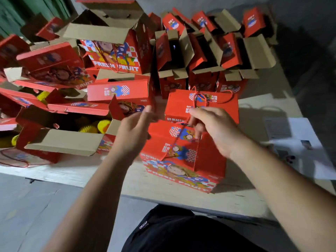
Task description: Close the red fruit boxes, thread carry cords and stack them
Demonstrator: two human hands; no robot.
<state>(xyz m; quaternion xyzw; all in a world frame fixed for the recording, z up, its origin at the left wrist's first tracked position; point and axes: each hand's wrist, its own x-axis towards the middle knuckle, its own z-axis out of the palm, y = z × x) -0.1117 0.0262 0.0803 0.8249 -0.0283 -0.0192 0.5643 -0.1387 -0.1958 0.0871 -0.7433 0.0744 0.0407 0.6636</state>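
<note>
A closed red fruit box [183,157] stands on the pale table [163,186] right in front of me. A red carry cord [196,153] runs down over its top and front. My right hand [214,128] is above the box's top, its fingers curled round the cord's upper part. My left hand [136,128] hovers at the box's upper left corner, blurred, with its fingers relaxed and nothing in them. Behind stands a second closed red box [218,106] with a cord [198,96] looped on top.
Several open red boxes [203,51] with raised cardboard flaps crowd the back of the table. At the left an open box [60,140] holds yellow netted fruit [103,124]. White papers [298,146] lie at the right. Grey floor lies below the table's front edge.
</note>
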